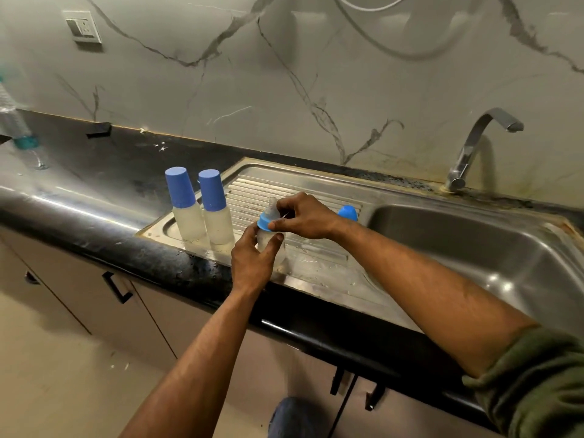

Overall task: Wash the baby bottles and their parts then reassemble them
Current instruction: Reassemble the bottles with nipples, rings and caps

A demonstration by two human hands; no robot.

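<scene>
Left hand [252, 260] grips bottle [272, 245] body, upright over drainboard [316, 191]. Right hand [305, 218] pinches blue collar [264, 223] under teat [273, 210]. Two capped bottles [202, 207] stand left; loose cap [347, 213] near basin.

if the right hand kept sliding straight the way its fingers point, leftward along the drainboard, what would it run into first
Past the bottle it already grips, the right hand would probably meet the nearer capped bottle, standing on the drainboard left of it. Depth is unclear, so it might pass just in front.
</scene>
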